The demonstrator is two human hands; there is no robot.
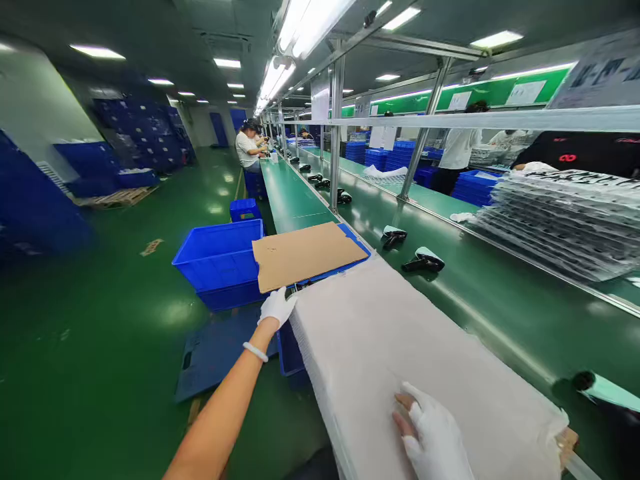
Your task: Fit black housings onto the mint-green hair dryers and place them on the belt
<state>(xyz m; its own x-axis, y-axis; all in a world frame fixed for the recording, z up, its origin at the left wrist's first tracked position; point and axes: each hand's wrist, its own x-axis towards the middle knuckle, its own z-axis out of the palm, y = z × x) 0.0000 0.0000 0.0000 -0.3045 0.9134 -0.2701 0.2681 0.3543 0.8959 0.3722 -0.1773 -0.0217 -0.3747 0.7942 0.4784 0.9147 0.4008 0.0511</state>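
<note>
My left hand (278, 307), in a white glove, is at the far left corner of a long pile covered by a white sheet (370, 333). It looks loosely open, its fingertips close to the corner and to a brown cardboard sheet (307, 257); whether it touches either I cannot tell. That cardboard lies on a blue crate (357, 235). Over the near part of the white sheet is my right hand (435, 430), gloved with two fingertips bare. Its fingers are apart and a little bent, with nothing visible in them.
A blue bin (220, 257) stands left of the cardboard. Dark handheld devices with pale green parts (424, 261) are spaced along the green conveyor belt (480, 293). Stacked clear trays (565, 220) rise at the right. A seated person (247, 148) works farther up the line.
</note>
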